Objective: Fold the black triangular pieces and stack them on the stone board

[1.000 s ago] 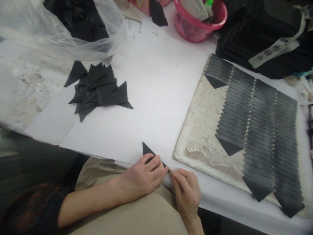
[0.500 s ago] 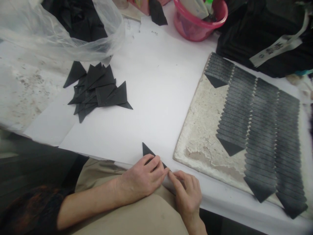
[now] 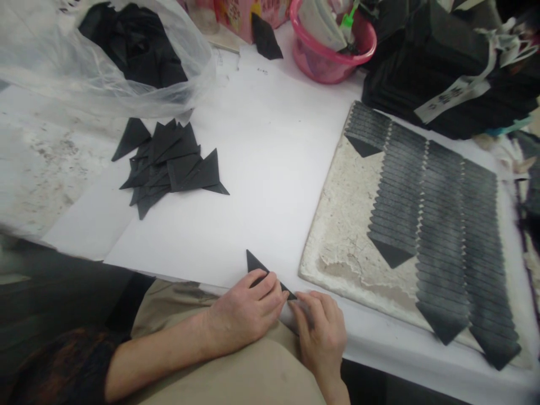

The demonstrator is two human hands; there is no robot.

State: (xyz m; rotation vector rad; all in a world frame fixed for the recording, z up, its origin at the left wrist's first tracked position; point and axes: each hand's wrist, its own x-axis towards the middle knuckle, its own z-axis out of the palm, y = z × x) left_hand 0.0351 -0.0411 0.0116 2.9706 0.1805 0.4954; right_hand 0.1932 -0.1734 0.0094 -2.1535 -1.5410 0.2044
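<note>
At the table's front edge lies a flat black triangular piece (image 3: 255, 261), its long side slanting down to the right. My left hand (image 3: 253, 306) is closed over its middle, with bent fingers pressing it against the table. The thumb and forefinger of my right hand (image 3: 323, 326) are at its right-hand tip, the other fingers curled; whether they pinch the tip is hard to tell. To the left is a loose heap of similar black triangles (image 3: 169, 163). On the right, overlapping black pieces stand in rows (image 3: 442, 225) on a pale, worn board (image 3: 329, 236).
A clear plastic bag (image 3: 185, 84) with black pieces sits at the back left. Behind are a single black piece (image 3: 266, 38), a pink basin (image 3: 333, 62) of small items and a pink box (image 3: 236, 17). A black labelled bundle (image 3: 422, 67) stands behind the board.
The whole view has shifted slightly. My right fingers have moved a little at the triangle's right tip, which now shows more. My left hand stays on the piece.
</note>
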